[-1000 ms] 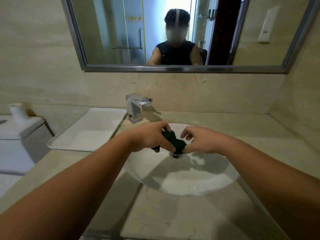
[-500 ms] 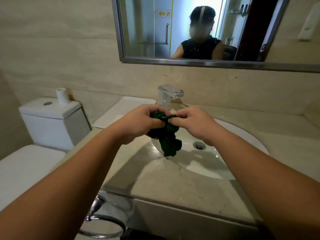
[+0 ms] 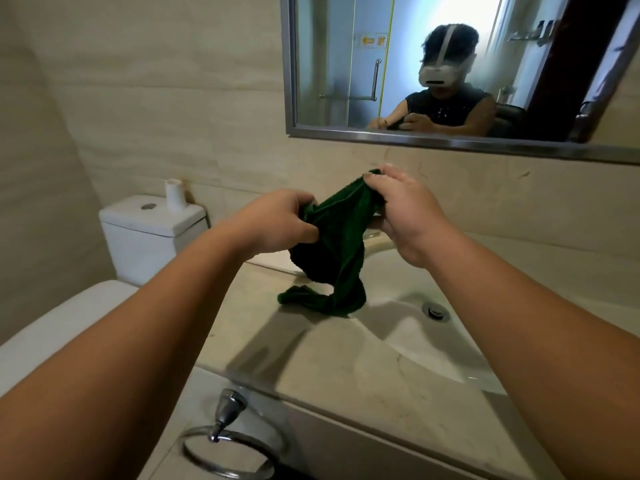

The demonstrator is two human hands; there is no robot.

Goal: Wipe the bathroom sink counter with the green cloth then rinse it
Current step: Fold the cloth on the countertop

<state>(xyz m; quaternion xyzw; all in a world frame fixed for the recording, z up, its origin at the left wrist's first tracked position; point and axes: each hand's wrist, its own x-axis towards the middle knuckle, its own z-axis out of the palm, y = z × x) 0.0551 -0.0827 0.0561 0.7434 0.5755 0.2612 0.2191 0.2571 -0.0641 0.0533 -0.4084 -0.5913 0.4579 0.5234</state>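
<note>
The dark green cloth (image 3: 341, 244) hangs stretched between both hands above the left rim of the sink. My left hand (image 3: 277, 225) grips its lower left part; my right hand (image 3: 403, 209) pinches an upper corner, held higher. The cloth's twisted lower end rests on the beige counter (image 3: 311, 362) beside the white basin (image 3: 415, 334). The drain (image 3: 435, 310) shows in the bowl. The faucet is hidden behind the cloth and my right hand.
A white toilet tank (image 3: 152, 233) with a paper roll (image 3: 175, 195) on it stands to the left, its seat lid (image 3: 52, 327) below. A chrome towel ring (image 3: 227, 448) hangs on the counter's front. The mirror (image 3: 450, 71) fills the wall above.
My hands lifted the bunched cloth out of the basin and pulled it apart, right hand going up. The view swung left, bringing the toilet and towel ring into sight.
</note>
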